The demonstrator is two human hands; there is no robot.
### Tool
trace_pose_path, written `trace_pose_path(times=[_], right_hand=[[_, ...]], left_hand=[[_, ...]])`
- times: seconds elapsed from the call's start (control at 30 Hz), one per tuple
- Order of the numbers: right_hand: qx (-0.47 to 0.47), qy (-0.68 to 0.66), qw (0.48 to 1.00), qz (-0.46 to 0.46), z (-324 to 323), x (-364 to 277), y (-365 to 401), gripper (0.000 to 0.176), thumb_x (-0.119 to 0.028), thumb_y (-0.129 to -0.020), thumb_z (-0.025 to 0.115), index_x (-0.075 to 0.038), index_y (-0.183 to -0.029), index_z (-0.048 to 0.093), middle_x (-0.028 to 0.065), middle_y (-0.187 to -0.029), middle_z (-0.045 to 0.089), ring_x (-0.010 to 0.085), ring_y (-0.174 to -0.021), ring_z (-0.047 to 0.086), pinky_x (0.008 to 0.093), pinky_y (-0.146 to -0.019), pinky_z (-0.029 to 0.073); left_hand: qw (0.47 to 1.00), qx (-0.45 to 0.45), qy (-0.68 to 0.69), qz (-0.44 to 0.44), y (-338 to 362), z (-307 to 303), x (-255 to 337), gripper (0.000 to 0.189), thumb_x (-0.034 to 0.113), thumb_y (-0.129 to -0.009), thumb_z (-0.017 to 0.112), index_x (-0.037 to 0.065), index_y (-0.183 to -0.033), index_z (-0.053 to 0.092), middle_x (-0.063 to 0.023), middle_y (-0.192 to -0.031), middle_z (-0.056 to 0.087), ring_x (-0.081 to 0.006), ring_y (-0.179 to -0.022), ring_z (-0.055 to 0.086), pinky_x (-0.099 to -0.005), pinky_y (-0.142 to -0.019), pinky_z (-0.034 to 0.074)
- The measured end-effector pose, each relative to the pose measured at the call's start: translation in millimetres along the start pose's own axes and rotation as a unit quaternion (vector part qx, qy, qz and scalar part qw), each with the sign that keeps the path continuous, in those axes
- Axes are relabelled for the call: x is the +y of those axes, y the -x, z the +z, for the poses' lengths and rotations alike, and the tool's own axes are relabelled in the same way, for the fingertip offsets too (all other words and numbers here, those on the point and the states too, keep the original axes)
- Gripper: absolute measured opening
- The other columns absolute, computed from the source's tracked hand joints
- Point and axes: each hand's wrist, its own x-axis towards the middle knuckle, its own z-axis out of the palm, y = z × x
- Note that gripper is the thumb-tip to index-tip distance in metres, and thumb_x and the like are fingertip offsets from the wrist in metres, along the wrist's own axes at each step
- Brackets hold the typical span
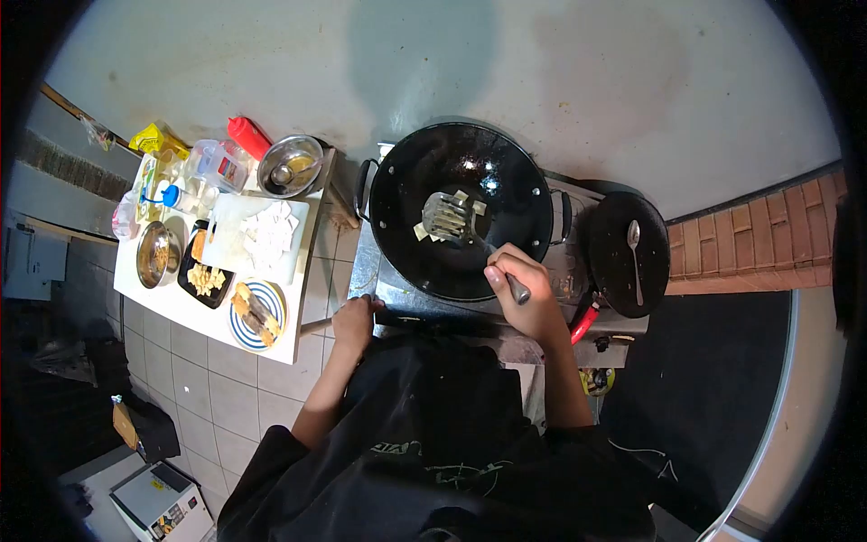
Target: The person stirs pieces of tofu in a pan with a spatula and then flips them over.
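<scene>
The left hand (354,320) is by the near edge of the stove (374,273) — I can't tell its grip. Pale pieces (421,232) sit in the black wok (508,194) with the slotted turner (444,217). The right hand (528,294) holds its handle (518,291) tight — likely stirring, which calls for gentle scoops.

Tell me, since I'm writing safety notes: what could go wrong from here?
The slotted spatula in the right hand might crush or scatter the loose pale pieces in the wok. The right forearm looks close to the red handle; a bump might shift the dark pan and the spoon lying on it.
</scene>
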Motion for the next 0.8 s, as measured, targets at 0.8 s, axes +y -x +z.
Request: trace_pose_path(times=[0.8], right_hand=[[0.090, 0.113, 0.989, 0.006, 3.7, 4.3, 3.4, 0.015, 0.002, -0.089, 0.063, 0.004, -0.082, 0.051, 0.0162, -0.077, 0.048, 0.0363, -0.066, 0.051, 0.0377, -0.060, 0.043]], left_hand=[[1.000, 0.002, -0.005, -0.006, -0.9, 7.1, -1.4, 0.038, 0.042, -0.097, 0.052, 0.008, -0.094, 0.069, -0.0174, -0.086, 0.071, -0.0365, -0.081, 0.070, -0.0496, -0.070, 0.054]])
